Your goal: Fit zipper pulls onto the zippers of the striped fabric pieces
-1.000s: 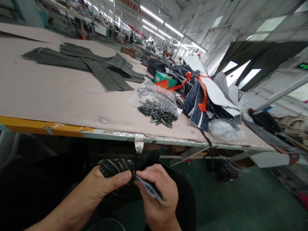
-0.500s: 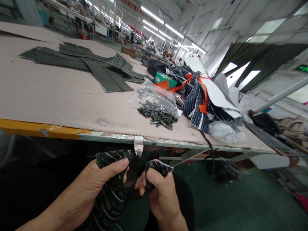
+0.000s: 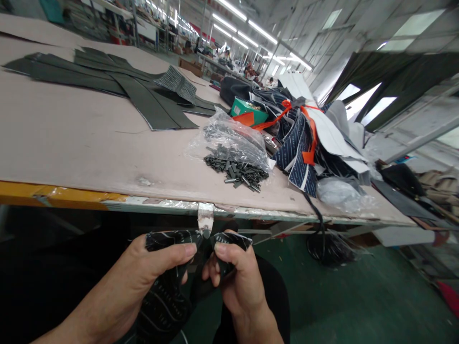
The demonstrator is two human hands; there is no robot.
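Note:
Black fabric (image 3: 163, 306) with white printed lines and lettering hangs below the table edge. Gripping it between thumb and fingers, my left hand (image 3: 152, 267) is on the left, with folds drooping beneath. My right hand (image 3: 242, 274) pinches a corner of similar black printed fabric (image 3: 234, 240). Whether both parts are one piece I cannot tell. Between my hands, a small pale bracket with a narrow metal tip (image 3: 205, 222) projects down from the table edge. The fabric is close around the tip; contact is unclear.
The table (image 3: 89, 157) bears dark green fabric strips (image 3: 132, 91), a clear bag (image 3: 236, 134) spilling small dark metal pieces (image 3: 238, 172), a green box (image 3: 249, 110), and a navy printed fabric bundle (image 3: 294, 143) with an orange tie. A black cord (image 3: 317, 224) hangs at right.
My hands have come closer together, drawing the fabric in beside the bracket's tip. Both hands keep their grip. The camera view has shifted slightly.

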